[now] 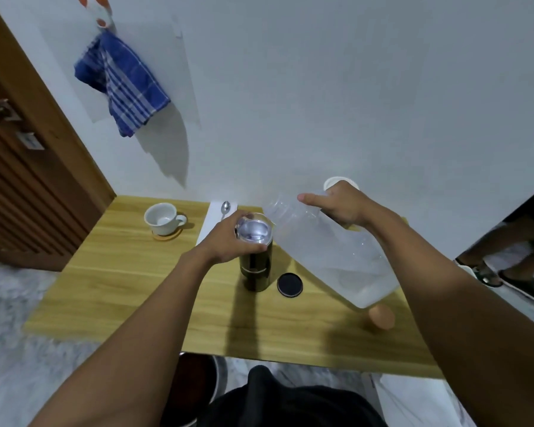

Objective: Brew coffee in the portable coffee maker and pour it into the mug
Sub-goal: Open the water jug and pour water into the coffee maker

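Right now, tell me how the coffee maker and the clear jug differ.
The coffee maker stands upright on the table; the clear jug is tilted, mouth toward it. The coffee maker is dark and opaque, the clear jug see-through and bulkier. Both are gripped, one hand each: left hand and right hand.

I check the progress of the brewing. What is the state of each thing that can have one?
coffee maker: upright, top open, left hand grips it.
lid: off, lying flat on the table.
bottle: tilted toward the coffee maker, held by right hand.
mug: upright on a coaster, empty.
towel: hanging on the wall.
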Motion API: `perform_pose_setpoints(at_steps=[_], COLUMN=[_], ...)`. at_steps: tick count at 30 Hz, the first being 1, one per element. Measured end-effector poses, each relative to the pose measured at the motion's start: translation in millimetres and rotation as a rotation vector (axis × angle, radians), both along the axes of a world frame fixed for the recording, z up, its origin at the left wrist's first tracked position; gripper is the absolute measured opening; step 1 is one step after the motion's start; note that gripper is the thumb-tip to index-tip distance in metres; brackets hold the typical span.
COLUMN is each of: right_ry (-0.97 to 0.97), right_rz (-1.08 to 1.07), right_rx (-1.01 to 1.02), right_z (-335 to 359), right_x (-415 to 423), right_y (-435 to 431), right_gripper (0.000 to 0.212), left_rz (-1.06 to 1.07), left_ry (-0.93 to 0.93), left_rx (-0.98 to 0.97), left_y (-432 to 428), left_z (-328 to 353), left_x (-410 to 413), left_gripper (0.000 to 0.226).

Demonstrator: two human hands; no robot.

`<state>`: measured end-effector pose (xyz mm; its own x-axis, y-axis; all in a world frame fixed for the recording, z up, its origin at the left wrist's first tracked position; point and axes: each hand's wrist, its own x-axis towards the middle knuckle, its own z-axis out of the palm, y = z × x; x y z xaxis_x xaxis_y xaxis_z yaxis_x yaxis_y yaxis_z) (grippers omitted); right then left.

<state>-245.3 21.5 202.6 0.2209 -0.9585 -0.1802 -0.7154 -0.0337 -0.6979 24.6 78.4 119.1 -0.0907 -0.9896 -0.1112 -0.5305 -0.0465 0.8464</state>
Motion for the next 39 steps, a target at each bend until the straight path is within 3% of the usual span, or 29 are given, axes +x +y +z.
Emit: perform_pose_setpoints(at_steps=[8,24,39], right_ry=[0.114,0.241,0.248], right_rz=[0.039,0.081,0.123], right_rx=[0.01,0.003,0.06], right_z=[-7,11,23], right_x=[6,18,26], right_y=[2,7,3], right_gripper=[0.076,0.074,0.071], left_rz=[0.037,0.007,0.004], left_ry=[0.058,0.067,0.069], left_rx=[0.03,0.036,0.045], left_y=[11,7,6], left_z=[-7,-12,-13], left_x=[3,5,5], left_gripper=[0.079,0.075,0.077])
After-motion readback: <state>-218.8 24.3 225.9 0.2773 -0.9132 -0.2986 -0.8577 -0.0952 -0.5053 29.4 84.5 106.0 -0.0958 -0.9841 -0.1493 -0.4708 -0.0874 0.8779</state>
